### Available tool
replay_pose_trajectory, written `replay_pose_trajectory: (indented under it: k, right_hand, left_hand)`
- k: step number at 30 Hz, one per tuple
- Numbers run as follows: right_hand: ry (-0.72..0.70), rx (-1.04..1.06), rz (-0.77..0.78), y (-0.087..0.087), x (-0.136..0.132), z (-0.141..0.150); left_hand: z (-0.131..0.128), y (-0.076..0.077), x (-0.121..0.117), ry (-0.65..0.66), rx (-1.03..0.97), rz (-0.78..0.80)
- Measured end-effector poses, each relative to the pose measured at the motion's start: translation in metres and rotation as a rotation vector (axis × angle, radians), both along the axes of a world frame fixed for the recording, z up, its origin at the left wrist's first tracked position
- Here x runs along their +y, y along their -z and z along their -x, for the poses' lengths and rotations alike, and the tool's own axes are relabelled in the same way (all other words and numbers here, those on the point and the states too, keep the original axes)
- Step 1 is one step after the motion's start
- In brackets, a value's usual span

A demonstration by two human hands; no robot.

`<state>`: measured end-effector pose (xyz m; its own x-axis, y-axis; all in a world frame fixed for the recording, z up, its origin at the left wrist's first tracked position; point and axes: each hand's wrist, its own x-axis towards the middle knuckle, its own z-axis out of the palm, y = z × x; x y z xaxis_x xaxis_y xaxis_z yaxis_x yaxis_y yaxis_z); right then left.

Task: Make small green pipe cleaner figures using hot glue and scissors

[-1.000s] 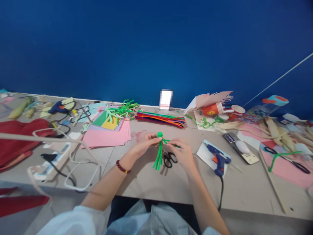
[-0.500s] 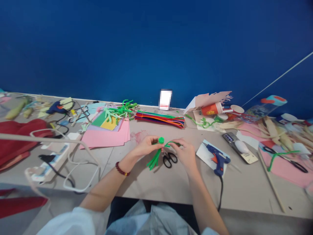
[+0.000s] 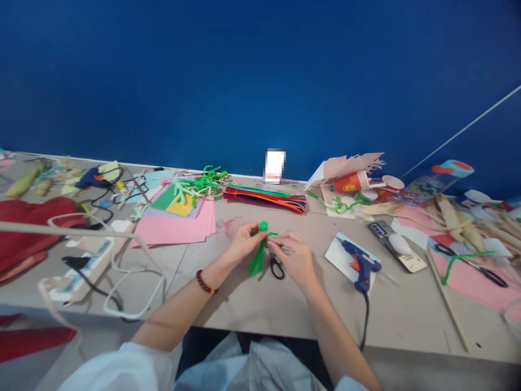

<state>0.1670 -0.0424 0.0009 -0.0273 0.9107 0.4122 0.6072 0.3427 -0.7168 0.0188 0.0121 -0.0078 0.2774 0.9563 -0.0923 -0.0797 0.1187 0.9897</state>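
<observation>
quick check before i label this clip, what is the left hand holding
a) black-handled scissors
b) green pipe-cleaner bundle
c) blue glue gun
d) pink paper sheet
B: the left hand pinches the green pipe-cleaner bundle just below its coiled round top, while the black-handled scissors lie flat beneath the hands.

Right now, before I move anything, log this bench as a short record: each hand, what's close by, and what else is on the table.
Left hand: holds a green pipe-cleaner figure with a coiled ball on top
Right hand: fingertips pinch a green strand at the figure
Nearby: black-handled scissors lying partly under the right hand; red beaded bracelet on the left wrist
Rest: blue hot glue gun, bundle of multicoloured pipe cleaners, pink paper sheets
</observation>
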Motion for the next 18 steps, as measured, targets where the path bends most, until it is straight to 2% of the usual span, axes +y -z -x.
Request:
replay_pose_trajectory:
  k: [3,9,14,18]
  right_hand:
    - [0.014,-0.04,0.013,0.0,0.0,0.0]
    - [0.094,0.018,0.092,-0.003,0.002,-0.012]
    - [0.209,0.011,0.068,-0.003,0.003,-0.019]
    - [0.253,-0.006,-0.013,-0.002,0.003,-0.019]
  left_hand:
    - [0.002,-0.004,0.001,-0.045,-0.069,0.06]
    - [0.004,-0.009,-0.003,0.068,-0.195,0.18]
    - [0.003,-0.009,-0.006,0.187,-0.152,0.167]
    - [0.005,-0.015,-0.005,0.197,-0.102,0.126]
